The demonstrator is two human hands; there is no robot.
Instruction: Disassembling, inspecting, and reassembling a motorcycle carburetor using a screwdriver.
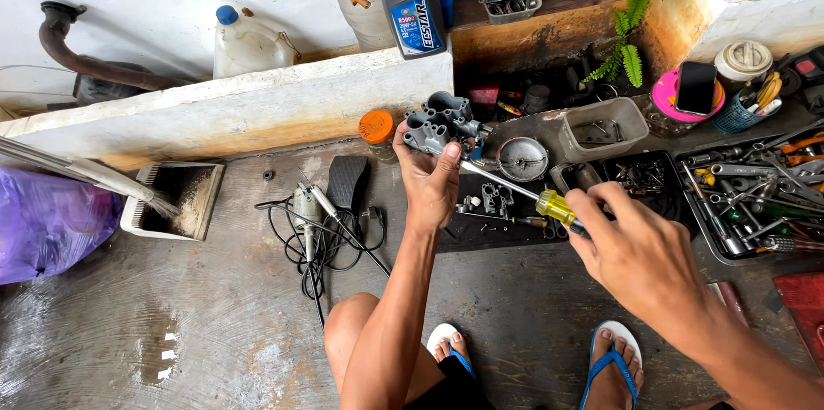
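Observation:
My left hand [429, 180] holds up a grey metal carburetor body [439, 121] above the concrete floor. My right hand [639, 251] grips a screwdriver [549, 204] with a yellow handle. Its metal shaft runs up and left, and its tip meets the underside of the carburetor body. Both hands are raised over a dark tray [502, 225] that holds small metal parts.
A round metal bowl [522, 158] and a grey plastic tub [601, 128] lie behind the tray. A black tray of tools [755, 195] sits at the right. A cabled tool [309, 208] and a white dustpan [172, 200] lie at the left. A blue oil bottle [412, 6] stands on the ledge.

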